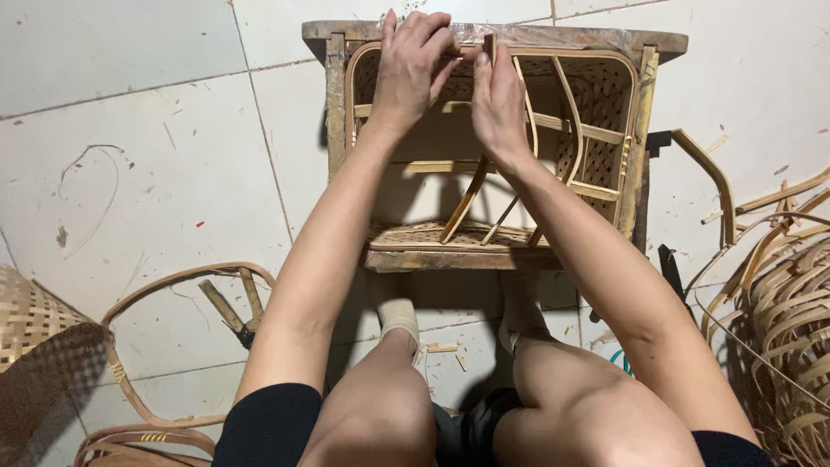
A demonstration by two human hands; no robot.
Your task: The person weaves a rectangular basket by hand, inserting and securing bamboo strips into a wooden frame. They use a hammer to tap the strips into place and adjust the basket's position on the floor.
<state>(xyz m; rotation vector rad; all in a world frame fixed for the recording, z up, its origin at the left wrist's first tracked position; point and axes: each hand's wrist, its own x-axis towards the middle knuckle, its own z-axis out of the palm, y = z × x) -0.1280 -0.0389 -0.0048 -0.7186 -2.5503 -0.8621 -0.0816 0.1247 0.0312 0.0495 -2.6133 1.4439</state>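
A woven bamboo basket frame (605, 104) with bent ribs lies on its side on a small wooden stool (335, 95). My left hand (411, 65) grips the basket's far rim near its middle, fingers curled over the edge. My right hand (497, 95) is right beside it, thumb and fingers pinching a thin bamboo strip (489, 43) at the same rim. Several curved bamboo ribs (467, 201) run from the rim down to the woven base (415, 235) near my knees.
The floor is white tile. A woven basket (35, 346) and bent bamboo hoops (130, 380) lie at the left. A pile of bamboo strips (782, 303) sits at the right, with a dark tool (670, 268) beside the stool. My knees and socked feet are below.
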